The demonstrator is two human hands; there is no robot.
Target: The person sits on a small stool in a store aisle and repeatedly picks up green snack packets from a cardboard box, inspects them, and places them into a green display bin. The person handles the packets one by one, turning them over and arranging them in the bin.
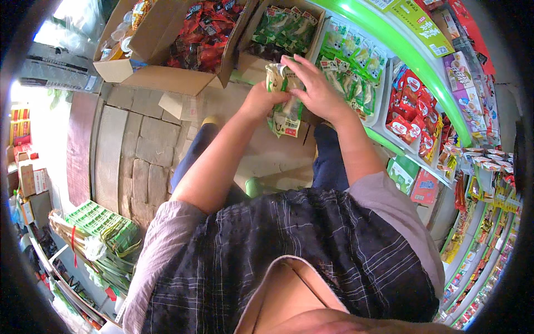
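Observation:
Packaged snack packets (285,110), green and cream with printing, are gripped in my left hand (265,100), its thumb across them. My right hand (313,89) rests against their right side with fingers spread and raised; whether it grips any packet cannot be told. Just beyond my hands stands a cardboard box (255,62) holding similar green packets (285,29) and some dark ones. To its right, a white tray (380,110) carries rows of green and white packets (352,85). Left of that box, another open cardboard box (167,79) holds red packets (204,37).
A tray of red packets (411,106) lies right, below a shelf's green curved edge (411,62). Snack racks (479,234) line the lower right. A green plastic basket (102,221) and leafy bundles stand on the left. Stone paving (154,140) lies beside my legs.

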